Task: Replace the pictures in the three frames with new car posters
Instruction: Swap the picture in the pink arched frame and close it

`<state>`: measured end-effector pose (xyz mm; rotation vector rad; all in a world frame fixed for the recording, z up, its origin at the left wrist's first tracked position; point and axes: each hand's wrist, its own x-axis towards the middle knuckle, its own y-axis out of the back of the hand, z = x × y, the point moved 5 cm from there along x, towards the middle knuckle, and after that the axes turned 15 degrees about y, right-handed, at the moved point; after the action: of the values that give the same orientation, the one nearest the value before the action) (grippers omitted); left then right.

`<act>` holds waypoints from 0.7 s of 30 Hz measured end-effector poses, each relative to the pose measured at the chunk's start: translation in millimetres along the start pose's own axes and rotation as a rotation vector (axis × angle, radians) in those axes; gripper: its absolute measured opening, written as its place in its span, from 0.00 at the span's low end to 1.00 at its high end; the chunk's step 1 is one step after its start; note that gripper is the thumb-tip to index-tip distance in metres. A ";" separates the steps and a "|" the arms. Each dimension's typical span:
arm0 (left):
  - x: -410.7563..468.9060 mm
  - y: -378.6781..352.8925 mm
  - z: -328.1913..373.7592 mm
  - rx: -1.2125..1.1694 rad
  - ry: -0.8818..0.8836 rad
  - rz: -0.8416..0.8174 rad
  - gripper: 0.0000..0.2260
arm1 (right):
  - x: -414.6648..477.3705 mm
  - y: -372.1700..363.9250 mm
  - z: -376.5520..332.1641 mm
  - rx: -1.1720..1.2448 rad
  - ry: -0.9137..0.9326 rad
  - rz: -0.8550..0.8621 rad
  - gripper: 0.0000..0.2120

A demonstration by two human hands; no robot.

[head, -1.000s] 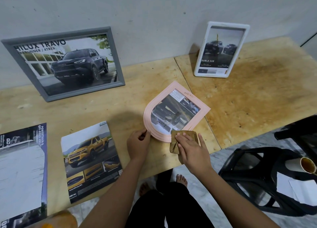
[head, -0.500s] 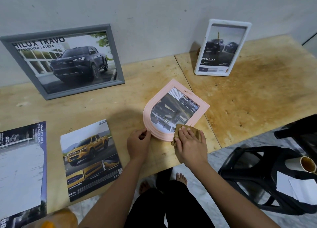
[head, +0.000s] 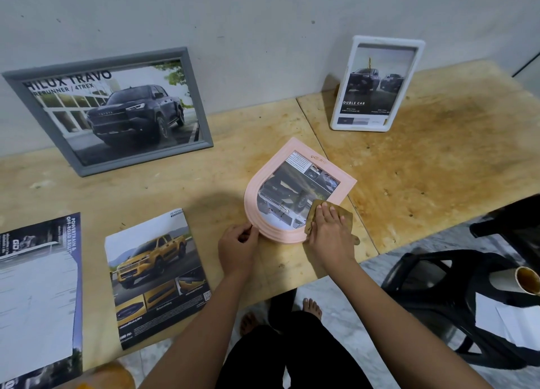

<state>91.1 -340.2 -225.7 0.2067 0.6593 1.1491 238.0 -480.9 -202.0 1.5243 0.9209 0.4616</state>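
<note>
Head view: the pink frame (head: 344,184) lies flat and face up on the table (head: 438,169), near the front edge, its rounded end toward me and a car picture already behind the glass. I judge the step to be wiping that glass, probably the last touch on this third frame. To do it well I would keep the pressure light and even, work the cloth (head: 345,215) in overlapping strokes from the near corner across to the square end, and brace the frame so it neither turns nor slides toward the table edge close by. Right hand (head: 330,233): fingers straight and together, palm down, pressing the cloth onto the frame's lower right, part on glass and part on rim; it presses rather than grips. Left hand (head: 236,245): fingers curled, pinching the rounded rim at the lower left to steady it. The two hands are apart, one at each side of the curve. Farther out, a grey frame (head: 146,160) and a white frame (head: 361,127) lean on the wall, both showing trucks. A yellow truck poster (head: 157,277) and another poster (head: 38,295) lie loose at my left.
</note>
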 end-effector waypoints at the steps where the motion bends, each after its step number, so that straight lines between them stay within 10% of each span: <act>1: -0.1 0.1 0.3 0.000 -0.001 0.001 0.07 | 1.6 0.4 2.3 0.011 -0.002 0.006 0.25; 21: -3.2 -27.1 19.8 0.067 0.165 0.282 0.07 | 51.9 25.7 79.0 0.098 0.136 0.161 0.27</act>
<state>122.8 -350.9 -221.7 0.2694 0.8340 1.4264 335.6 -490.3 -203.4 1.6795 0.9407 0.6507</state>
